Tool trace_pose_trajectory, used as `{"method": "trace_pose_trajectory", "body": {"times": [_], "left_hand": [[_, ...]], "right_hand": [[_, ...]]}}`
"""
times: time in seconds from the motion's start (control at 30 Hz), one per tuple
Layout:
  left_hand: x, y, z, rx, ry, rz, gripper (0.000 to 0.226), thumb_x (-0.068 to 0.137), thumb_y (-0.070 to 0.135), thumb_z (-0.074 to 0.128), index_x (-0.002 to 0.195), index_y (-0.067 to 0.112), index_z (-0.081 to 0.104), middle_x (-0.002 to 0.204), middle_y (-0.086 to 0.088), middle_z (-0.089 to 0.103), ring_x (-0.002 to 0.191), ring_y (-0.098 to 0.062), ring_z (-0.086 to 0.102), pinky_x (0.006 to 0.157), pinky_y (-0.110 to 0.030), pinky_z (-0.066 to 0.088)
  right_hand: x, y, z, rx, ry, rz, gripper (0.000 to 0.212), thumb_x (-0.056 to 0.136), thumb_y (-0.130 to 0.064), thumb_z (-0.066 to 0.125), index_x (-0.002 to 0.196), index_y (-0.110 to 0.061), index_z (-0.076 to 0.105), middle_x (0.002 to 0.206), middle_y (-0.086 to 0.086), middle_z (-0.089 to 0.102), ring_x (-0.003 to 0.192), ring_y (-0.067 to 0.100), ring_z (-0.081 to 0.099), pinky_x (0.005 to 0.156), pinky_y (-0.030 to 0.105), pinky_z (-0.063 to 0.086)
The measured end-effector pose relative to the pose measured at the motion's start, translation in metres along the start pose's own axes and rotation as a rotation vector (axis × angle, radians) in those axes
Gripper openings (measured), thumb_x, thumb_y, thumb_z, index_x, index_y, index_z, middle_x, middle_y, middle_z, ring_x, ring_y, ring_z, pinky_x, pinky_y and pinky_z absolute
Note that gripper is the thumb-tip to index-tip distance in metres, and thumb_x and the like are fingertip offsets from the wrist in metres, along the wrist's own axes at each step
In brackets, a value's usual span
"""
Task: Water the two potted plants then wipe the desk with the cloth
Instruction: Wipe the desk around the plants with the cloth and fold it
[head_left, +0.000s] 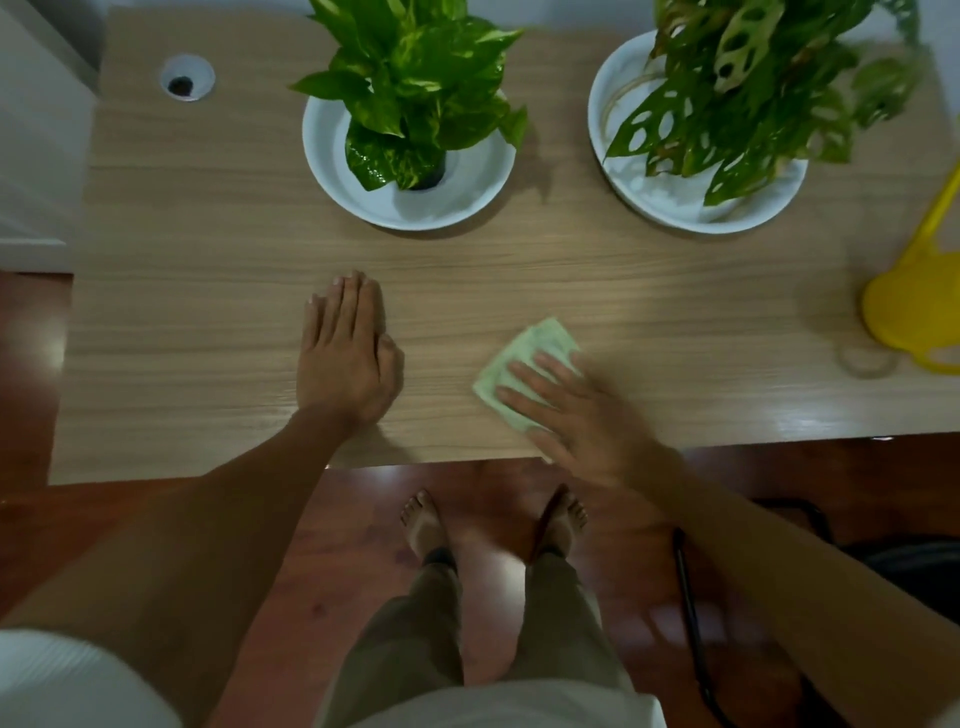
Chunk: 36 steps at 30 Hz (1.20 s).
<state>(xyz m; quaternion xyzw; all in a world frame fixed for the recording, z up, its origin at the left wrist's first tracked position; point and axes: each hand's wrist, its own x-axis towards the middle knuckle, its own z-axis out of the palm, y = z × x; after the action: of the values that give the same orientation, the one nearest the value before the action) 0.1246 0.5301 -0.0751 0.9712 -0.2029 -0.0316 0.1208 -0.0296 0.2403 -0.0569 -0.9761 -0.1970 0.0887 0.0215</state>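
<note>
Right hand (582, 415) flat, fingers straight, pressing green cloth (524, 364) on desk (208, 312) near front edge — left hand (348, 353) flat on desk, holding nothing. Two potted plants (410, 104) at back.

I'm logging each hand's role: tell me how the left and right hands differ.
The left hand lies flat on the bare desk, holding nothing; the right hand presses the green cloth. The left looks sharp, the right motion-blurred. Both have straight fingers, palms down.
</note>
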Motion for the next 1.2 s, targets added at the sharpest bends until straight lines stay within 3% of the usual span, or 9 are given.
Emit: {"method": "trace_pose_trajectory", "body": {"times": [0.1,0.23,0.33,0.47,0.63,0.73,0.93,1.07,1.2], "left_hand": [[0.007,0.029,0.000,-0.038,-0.004,0.074,0.067,0.100,0.033,0.028,0.161,0.005,0.022,0.170,-0.014,0.020,0.159,-0.026,0.011,0.130,-0.048,0.004],[0.017,0.080,0.011,-0.077,0.049,0.050,0.066,0.100,0.031,0.030,0.160,0.004,0.025,0.169,-0.014,0.023,0.159,-0.026,0.015,0.130,-0.043,0.006],[0.023,0.112,0.019,-0.067,0.090,-0.040,0.064,0.099,0.028,0.032,0.159,0.004,0.029,0.167,-0.015,0.027,0.158,-0.027,0.020,0.129,-0.045,0.011],[0.023,0.157,0.027,-0.045,0.062,-0.061,0.067,0.098,0.030,0.032,0.158,0.002,0.029,0.166,-0.017,0.029,0.157,-0.029,0.022,0.128,-0.048,0.014],[0.013,0.229,0.047,-0.041,0.035,-0.024,0.068,0.097,0.032,0.032,0.158,0.000,0.030,0.165,-0.018,0.031,0.156,-0.030,0.024,0.127,-0.049,0.018],[0.017,0.260,0.058,-0.046,0.024,-0.045,0.069,0.098,0.032,0.029,0.159,0.001,0.027,0.167,-0.017,0.027,0.157,-0.028,0.020,0.128,-0.048,0.015],[0.032,0.278,0.067,-0.059,0.017,-0.087,0.069,0.098,0.034,0.024,0.161,0.004,0.021,0.170,-0.014,0.020,0.159,-0.025,0.013,0.130,-0.044,0.007],[0.038,0.288,0.076,-0.060,-0.003,-0.047,0.068,0.100,0.033,0.024,0.161,0.004,0.020,0.170,-0.014,0.018,0.160,-0.025,0.010,0.130,-0.046,0.008],[0.035,0.297,0.082,-0.062,-0.026,-0.062,0.068,0.101,0.034,0.023,0.162,0.005,0.016,0.172,-0.013,0.011,0.160,-0.023,0.004,0.130,-0.046,0.003]], "right_hand": [[-0.021,0.078,-0.005,-0.023,-0.029,0.207,0.058,0.108,-0.047,0.026,0.164,-0.037,0.020,0.173,0.002,0.025,0.159,0.032,0.025,0.124,0.057,0.023],[0.065,0.108,-0.025,0.141,0.065,0.526,0.062,0.105,-0.050,0.017,0.166,-0.038,0.014,0.175,-0.003,0.016,0.162,0.029,0.015,0.128,0.055,0.010],[0.080,0.079,-0.020,0.112,0.087,0.310,0.060,0.108,-0.048,0.020,0.166,-0.032,0.022,0.174,-0.002,0.022,0.160,0.031,0.019,0.128,0.056,0.013],[-0.049,0.101,0.004,0.007,0.010,-0.121,0.057,0.110,-0.047,0.031,0.165,-0.035,0.026,0.173,-0.003,0.023,0.161,0.027,0.020,0.128,0.052,0.014],[-0.086,0.222,-0.007,0.058,-0.009,0.256,0.059,0.108,-0.049,0.023,0.165,-0.042,0.011,0.174,-0.004,0.020,0.161,0.029,0.020,0.127,0.056,0.016],[-0.041,0.206,-0.013,0.138,0.014,0.436,0.062,0.107,-0.050,0.019,0.166,-0.038,0.007,0.176,-0.005,0.007,0.163,0.027,0.007,0.130,0.055,0.007],[-0.134,0.190,0.021,0.018,0.026,-0.053,0.059,0.107,-0.048,0.036,0.164,-0.036,0.028,0.173,-0.004,0.024,0.160,0.025,0.021,0.127,0.055,0.020],[-0.148,0.248,0.013,0.079,-0.004,0.332,0.059,0.107,-0.049,0.024,0.165,-0.040,0.017,0.174,-0.006,0.019,0.161,0.026,0.018,0.125,0.059,0.021],[-0.078,0.292,-0.008,0.280,0.062,0.768,0.059,0.108,-0.052,0.013,0.166,-0.040,0.008,0.176,-0.006,0.005,0.163,0.024,0.003,0.129,0.056,0.000]]}}
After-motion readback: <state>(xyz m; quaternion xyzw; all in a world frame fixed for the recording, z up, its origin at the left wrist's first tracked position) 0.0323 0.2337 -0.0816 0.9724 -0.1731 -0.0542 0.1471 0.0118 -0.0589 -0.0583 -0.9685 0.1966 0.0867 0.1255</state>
